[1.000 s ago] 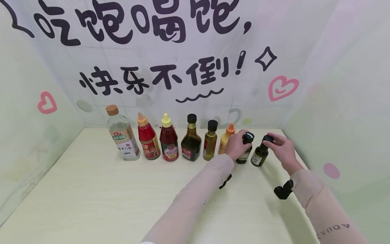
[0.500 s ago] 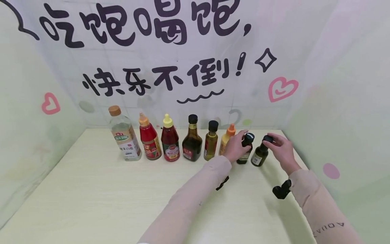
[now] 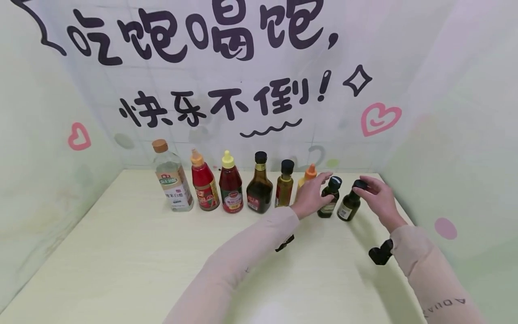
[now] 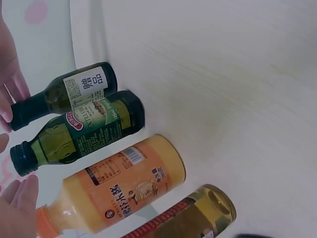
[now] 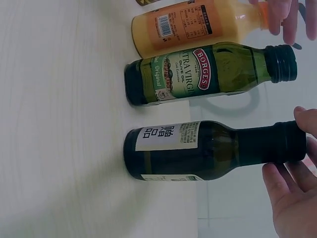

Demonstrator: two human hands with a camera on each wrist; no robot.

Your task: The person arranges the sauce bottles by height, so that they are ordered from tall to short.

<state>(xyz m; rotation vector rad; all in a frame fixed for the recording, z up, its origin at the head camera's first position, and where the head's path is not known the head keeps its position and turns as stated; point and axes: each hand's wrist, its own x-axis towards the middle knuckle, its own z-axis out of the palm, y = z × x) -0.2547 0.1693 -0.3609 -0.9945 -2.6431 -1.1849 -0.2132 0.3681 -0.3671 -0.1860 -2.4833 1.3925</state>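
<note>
My right hand [image 3: 379,200] pinches the black cap of a small dark glass bottle [image 3: 348,208] with a white label, which stands upright at the right end of a row. Just left of it is a green olive oil bottle [image 5: 198,74] with a black cap. My left hand [image 3: 310,196] is spread around that cap, thumb and fingers apart from it in the left wrist view. Behind the left hand, an orange-labelled squeeze bottle [image 4: 124,183] with an orange cap is partly hidden in the head view.
Further left in the row stand a yellow-brown oil bottle [image 3: 284,191], a dark sauce bottle [image 3: 259,191], two red squeeze bottles, one a ketchup bottle [image 3: 231,191], and a tall clear vinegar bottle [image 3: 173,184]. A printed cloth wall rises behind the pale table [image 3: 141,261].
My left hand has let go of the olive oil bottle's cap and drawn slightly left, its fingers parting. My right hand keeps its pinch on the dark bottle. The head view has shifted a little.
</note>
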